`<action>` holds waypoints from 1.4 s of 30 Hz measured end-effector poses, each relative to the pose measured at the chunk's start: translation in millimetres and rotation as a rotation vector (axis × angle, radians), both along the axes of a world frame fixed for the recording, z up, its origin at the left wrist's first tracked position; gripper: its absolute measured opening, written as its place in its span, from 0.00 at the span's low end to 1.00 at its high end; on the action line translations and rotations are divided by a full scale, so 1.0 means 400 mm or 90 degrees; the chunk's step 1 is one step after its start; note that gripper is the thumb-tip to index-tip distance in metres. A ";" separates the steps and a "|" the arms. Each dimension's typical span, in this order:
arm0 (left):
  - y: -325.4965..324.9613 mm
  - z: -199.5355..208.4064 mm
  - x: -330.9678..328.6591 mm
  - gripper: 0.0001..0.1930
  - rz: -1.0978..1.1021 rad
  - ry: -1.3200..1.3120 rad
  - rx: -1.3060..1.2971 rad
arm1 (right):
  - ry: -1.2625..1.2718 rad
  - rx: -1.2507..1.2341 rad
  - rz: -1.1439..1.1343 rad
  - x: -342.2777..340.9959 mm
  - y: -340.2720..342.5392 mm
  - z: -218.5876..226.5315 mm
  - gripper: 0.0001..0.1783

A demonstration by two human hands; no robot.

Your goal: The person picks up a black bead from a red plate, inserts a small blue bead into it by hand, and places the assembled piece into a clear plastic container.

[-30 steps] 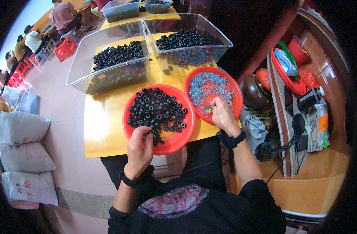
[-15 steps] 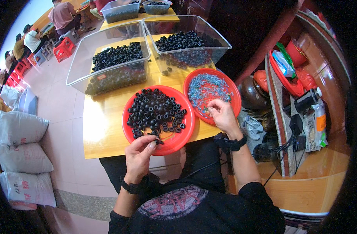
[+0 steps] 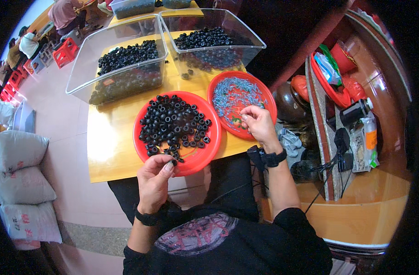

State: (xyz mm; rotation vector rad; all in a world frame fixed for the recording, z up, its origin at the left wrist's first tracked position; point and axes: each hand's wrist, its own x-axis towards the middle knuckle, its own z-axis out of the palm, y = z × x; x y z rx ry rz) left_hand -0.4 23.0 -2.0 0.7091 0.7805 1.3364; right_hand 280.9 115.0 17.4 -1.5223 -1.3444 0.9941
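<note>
Near the table's front edge, my left hand pinches a small black ring-shaped piece between thumb and forefinger. It is at the lower rim of a round red plate, which bears a heap of similar black pieces. My right hand is closed in a pinch over the lower right part of a second red plate. Anything between those fingertips is too small to make out. Many tiny bluish pieces are scattered across that plate.
Two clear plastic bins of black pieces stand behind the plates on the yellow table. White sacks are stacked on the floor at left. Cables and a black bottle lie at right. People sit on stools further back.
The whole view has shifted a little. My left hand, with the black piece, has drawn slightly back from the heap. My right hand stays pinched over its plate, slightly further right on it.
</note>
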 end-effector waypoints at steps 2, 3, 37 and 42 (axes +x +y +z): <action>-0.001 0.003 -0.002 0.08 0.002 0.023 0.000 | -0.007 -0.004 0.000 0.014 -0.003 -0.001 0.06; -0.002 0.001 -0.001 0.08 0.004 0.018 0.005 | -0.101 0.010 0.046 0.032 0.002 -0.012 0.06; -0.008 0.001 -0.008 0.08 0.010 0.004 -0.004 | -0.635 0.120 0.351 0.047 0.046 -0.020 0.04; -0.010 0.002 -0.006 0.07 0.019 0.019 -0.004 | -0.614 0.085 0.308 0.027 0.043 -0.008 0.06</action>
